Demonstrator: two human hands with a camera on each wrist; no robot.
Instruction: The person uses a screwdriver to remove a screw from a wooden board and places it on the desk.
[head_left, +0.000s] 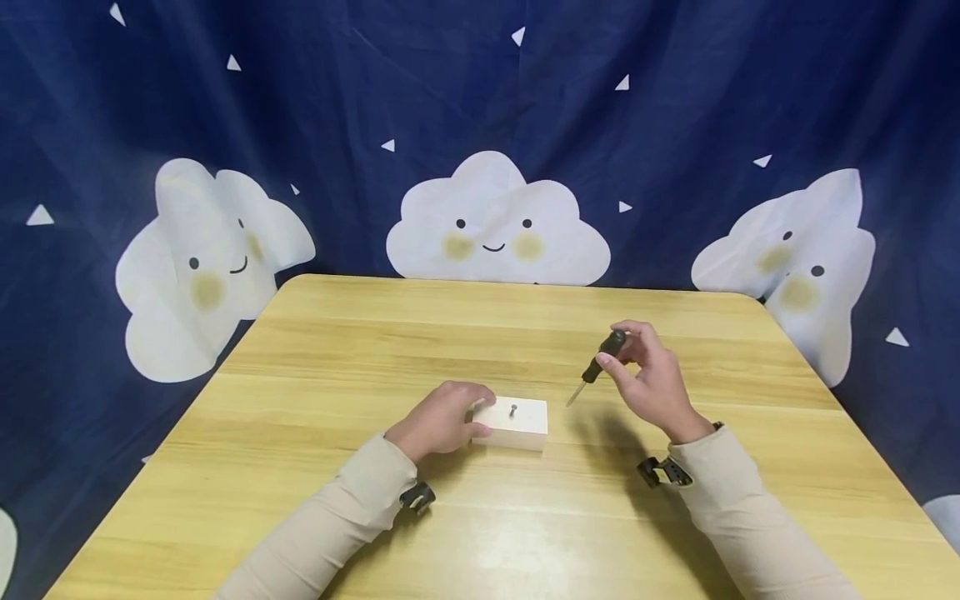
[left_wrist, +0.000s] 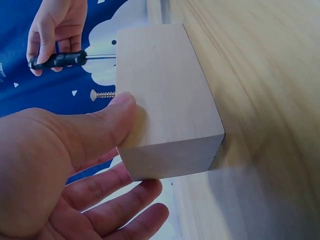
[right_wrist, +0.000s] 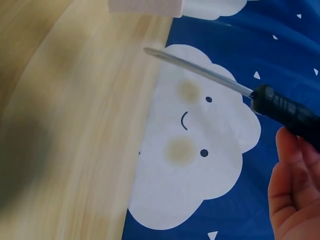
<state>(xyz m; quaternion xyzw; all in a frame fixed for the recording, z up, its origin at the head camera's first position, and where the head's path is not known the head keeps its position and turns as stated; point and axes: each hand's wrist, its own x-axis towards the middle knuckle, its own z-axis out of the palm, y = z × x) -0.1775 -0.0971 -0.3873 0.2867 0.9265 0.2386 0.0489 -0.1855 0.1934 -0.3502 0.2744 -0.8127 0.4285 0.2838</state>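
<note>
A pale wooden block lies on the table, gripped at its left end by my left hand. In the left wrist view the thumb presses one side of the block, with other fingers around its end. A screw stands up from the block's top face; its threads show on the screw in the left wrist view. To the right, my right hand holds a screwdriver by its black handle. The screwdriver's metal shaft slants down, its tip in the air to the right of the block.
The wooden table has a light, streaky grain. Behind it hangs a dark blue curtain printed with white clouds and small triangles. A black strap with a mount sits on the right wrist, another mount on the left.
</note>
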